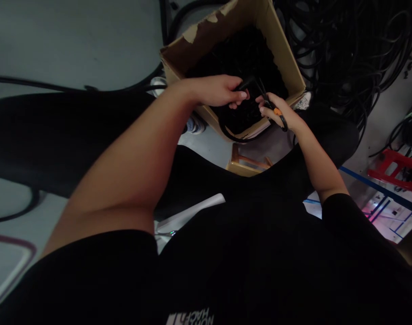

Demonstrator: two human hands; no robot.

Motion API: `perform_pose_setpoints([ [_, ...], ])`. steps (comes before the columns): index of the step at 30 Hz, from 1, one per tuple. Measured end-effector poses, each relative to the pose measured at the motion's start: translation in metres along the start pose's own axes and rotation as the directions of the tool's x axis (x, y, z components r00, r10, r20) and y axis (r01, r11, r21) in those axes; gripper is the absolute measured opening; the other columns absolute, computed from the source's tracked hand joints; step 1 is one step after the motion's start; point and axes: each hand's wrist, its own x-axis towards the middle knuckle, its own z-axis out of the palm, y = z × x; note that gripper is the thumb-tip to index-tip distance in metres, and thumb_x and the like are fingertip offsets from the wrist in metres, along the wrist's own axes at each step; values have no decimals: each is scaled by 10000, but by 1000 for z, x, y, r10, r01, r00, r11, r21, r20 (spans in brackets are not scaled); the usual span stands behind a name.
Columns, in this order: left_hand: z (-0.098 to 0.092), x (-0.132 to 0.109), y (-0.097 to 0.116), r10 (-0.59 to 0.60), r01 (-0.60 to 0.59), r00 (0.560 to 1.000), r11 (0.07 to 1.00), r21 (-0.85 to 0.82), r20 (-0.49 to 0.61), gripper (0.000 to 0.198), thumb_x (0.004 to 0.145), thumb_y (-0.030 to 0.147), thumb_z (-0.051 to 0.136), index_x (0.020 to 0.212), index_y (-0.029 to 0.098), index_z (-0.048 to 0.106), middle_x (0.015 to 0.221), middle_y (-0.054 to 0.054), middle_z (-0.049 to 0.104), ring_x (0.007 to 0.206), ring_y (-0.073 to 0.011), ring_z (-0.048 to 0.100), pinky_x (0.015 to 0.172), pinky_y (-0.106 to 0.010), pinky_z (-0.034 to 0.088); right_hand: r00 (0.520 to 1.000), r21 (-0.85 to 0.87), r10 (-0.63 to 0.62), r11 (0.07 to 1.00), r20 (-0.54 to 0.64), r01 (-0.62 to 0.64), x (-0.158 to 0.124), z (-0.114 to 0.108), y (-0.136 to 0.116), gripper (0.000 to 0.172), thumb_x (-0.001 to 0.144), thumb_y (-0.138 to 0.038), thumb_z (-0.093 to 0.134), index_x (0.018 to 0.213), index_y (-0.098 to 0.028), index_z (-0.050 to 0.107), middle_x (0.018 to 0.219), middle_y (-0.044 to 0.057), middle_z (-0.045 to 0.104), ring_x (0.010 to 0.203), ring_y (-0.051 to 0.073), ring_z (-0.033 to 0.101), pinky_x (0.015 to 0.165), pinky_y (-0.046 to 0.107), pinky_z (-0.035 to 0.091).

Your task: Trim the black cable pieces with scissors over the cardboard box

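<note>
The left hand (pixel 217 90) has its fingers (pixel 239 95) curled shut around the end of a black cable (pixel 247 83), pinching it between thumb and knuckles. The rest of its length drops away beneath the fingers and loops out over the near wall of the box (pixel 289 54). The right hand (pixel 281 115), just beside the left and almost touching it, is closed on a pair of snips (pixel 276 112) with black loops and an orange mark, their tip pointing toward the left fingers. Whether the blades are parted is too dark to tell. The cable looks light, limp and rubbery, so it should bend freely and sag wherever it is not held. The firmest hold is probably at the thicker moulded end, where the left fingers already are, since the thin run behind would slide and twist. Under both sets of fingers the box is filled with more black cable, hard to tell apart from the held one, and strands could snag on it. Beyond the right fingers a loose tangle (pixel 355 45) spreads over the floor. Nearer the body than the fingers stand a wooden stool (pixel 246 166) and a shoe (pixel 195 125).
</note>
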Motion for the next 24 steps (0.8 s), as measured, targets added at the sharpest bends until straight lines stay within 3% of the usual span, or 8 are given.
perform_pose_setpoints([
  [5, 12, 8, 1, -31, 25, 997, 996, -88, -68, 628, 1223, 781, 727, 1477, 212, 810, 951, -81, 801, 1084, -342, 736, 1057, -513, 615, 996, -84, -54, 995, 69, 60, 5, 1, -26, 711, 1229, -880, 705, 1536, -240, 743, 1319, 141, 803, 1257, 346, 796, 1251, 564, 710],
  [9, 17, 14, -4, -48, 47, 995, 999, -23, -85, 495, 1265, 640, 700, 1432, 193, 834, 949, -100, 796, 1088, -359, 795, 1013, -486, 651, 1000, -78, -13, 997, 3, 13, 10, 3, -24, 573, 1228, -778, 774, 1439, -247, 732, 1335, 154, 814, 1309, 362, 784, 1313, 601, 694],
  [16, 17, 18, -9, -35, 45, 994, 995, 94, -101, 425, 1168, 597, 759, 1341, 221, 856, 890, -96, 758, 1004, -383, 836, 908, -437, 651, 1000, -123, -16, 992, 15, 18, 15, 7, -6, 413, 1253, -615, 779, 1387, -235, 688, 1404, 176, 805, 1369, 376, 777, 1357, 636, 675],
  [20, 18, 18, -8, -15, 26, 995, 993, 113, -96, 446, 1127, 637, 761, 1321, 246, 852, 870, -79, 717, 1008, -385, 804, 912, -431, 604, 998, -139, -60, 988, 34, 64, 17, 8, 1, 433, 1257, -619, 766, 1403, -224, 663, 1416, 178, 788, 1355, 378, 766, 1348, 660, 664],
  [24, 17, 13, -2, -51, 66, 993, 987, 146, -104, 449, 1173, 621, 714, 1340, 219, 826, 854, -47, 664, 1081, -344, 707, 980, -404, 550, 998, -136, -53, 989, 34, 57, 17, 8, -1, 456, 1243, -644, 787, 1409, -237, 665, 1398, 161, 786, 1337, 375, 763, 1343, 658, 667],
])
